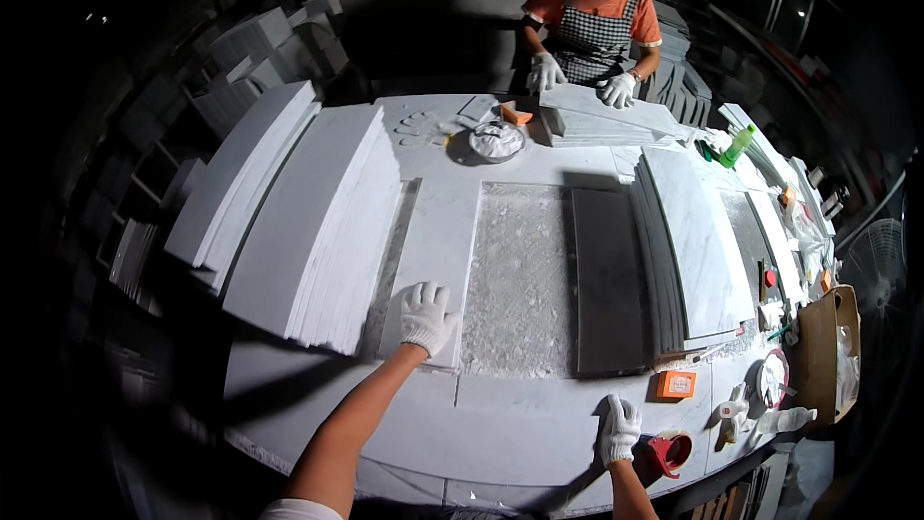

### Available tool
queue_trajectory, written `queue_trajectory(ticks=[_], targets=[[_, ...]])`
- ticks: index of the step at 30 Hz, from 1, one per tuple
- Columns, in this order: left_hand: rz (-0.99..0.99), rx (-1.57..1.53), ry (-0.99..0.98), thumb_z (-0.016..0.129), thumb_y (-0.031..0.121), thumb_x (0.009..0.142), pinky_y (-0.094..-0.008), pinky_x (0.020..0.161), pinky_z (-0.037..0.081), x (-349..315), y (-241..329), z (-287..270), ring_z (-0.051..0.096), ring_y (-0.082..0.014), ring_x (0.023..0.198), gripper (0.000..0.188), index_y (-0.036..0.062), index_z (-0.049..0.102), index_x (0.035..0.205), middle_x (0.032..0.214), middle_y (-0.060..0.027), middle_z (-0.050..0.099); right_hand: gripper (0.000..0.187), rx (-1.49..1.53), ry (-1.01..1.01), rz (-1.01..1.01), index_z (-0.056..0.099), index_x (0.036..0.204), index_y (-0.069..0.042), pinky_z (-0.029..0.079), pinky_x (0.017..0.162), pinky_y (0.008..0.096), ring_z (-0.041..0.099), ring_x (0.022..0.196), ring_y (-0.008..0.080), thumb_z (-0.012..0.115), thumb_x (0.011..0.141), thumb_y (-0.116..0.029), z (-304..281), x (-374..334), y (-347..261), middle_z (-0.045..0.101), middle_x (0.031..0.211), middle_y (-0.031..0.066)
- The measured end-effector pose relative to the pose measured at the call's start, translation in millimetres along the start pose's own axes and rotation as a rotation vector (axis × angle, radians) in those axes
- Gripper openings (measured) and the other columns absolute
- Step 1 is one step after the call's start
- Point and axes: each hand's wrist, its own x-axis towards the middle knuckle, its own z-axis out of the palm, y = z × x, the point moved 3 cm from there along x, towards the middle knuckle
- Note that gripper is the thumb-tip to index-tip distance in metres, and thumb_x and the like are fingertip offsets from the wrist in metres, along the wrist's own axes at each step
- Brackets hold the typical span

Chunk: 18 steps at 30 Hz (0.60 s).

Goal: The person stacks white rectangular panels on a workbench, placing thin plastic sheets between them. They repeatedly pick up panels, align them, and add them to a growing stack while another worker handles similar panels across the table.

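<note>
My left hand, in a white knit glove, lies with spread fingers on the near end of a long white marble slab. My right hand, gloved the same way, rests at the table's near side with its fingers stretched out and nothing visible in them. Just right of it is a red tape dispenser, and beyond that sits a small orange box. Right of the slab, a rough, speckled grey bed fills the middle. A darker grey slab lies along that bed's right side.
Stacks of marble slabs stand at left and right. Across the table, a co-worker in a checked apron has gloved hands on another slab stack. A bowl of white material, green bottle and cardboard box are around.
</note>
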Motion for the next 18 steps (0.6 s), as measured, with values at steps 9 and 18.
queue_trajectory(ticks=[9, 18], targets=[[0.024, 0.154, 0.165, 0.056, 0.043, 0.087, -0.0516, 0.108, 0.024, 51.1, -3.8, 19.8, 0.041, -0.0277, 0.123, 0.046, 0.0188, 0.057, 0.126, 0.127, -0.0062, 0.051, 0.042, -0.054, -0.067, 0.009, 0.065, 0.123, -0.015, 0.050, 0.078, 0.0454, 0.061, 0.091, 0.0355, 0.058, 0.083, -0.007, -1.5, 2.1, 8.6, 0.065, 0.105, 0.0140], [-0.005, 0.039, 0.184, 0.054, 0.036, 0.090, -0.0496, 0.110, 0.025, 52.1, -10.3, 20.5, 0.044, -0.0268, 0.125, 0.039, 0.0150, 0.062, 0.121, 0.129, -0.0068, 0.055, 0.039, -0.078, -0.035, -0.015, 0.066, 0.119, -0.013, 0.051, 0.078, 0.0438, 0.062, 0.089, 0.0346, 0.059, 0.082, -0.003, 1.6, 5.0, 11.9, 0.065, 0.103, 0.0132]])
